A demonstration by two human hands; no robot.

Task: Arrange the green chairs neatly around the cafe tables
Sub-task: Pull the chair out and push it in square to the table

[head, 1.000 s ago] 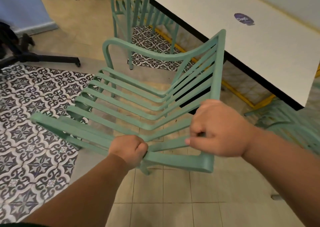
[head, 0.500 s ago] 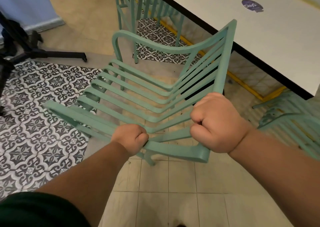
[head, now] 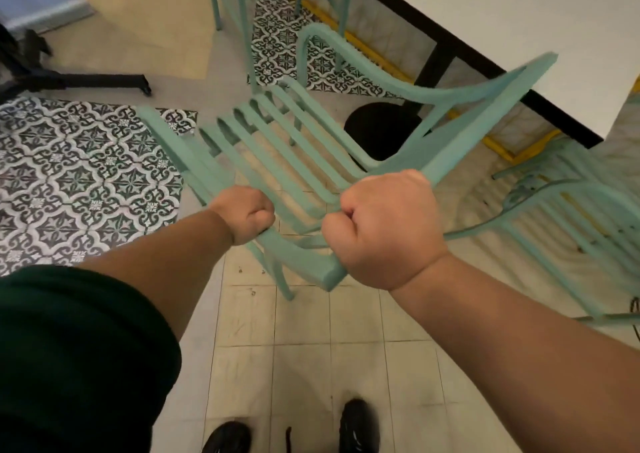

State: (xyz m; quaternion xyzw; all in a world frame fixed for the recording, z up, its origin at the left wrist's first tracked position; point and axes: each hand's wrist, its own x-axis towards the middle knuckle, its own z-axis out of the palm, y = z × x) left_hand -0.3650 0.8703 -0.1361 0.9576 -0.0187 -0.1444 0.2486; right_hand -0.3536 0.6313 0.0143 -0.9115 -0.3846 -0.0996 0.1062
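Observation:
A green slatted chair (head: 298, 148) fills the middle of the head view, tilted, its seat pointing toward the white cafe table (head: 519, 27) at the top right. My left hand (head: 244, 215) grips the top rail of its backrest on the left. My right hand (head: 384, 231) grips the same rail near its right corner, fingers curled round it. The chair's far arm lies close to the table's black edge. The chair's legs are mostly hidden under the seat.
A second green chair (head: 581, 224) stands at the right, close to my right arm. More green chairs (head: 242, 6) stand at the top beside the table. A black wheeled base (head: 86, 80) lies at the left on patterned tiles. My black shoes (head: 358, 425) show at the bottom.
The chair has swung right and toward the table, with its back raised closer to me. Both hands kept their grip on the top rail. The view has tipped down, showing my shoes.

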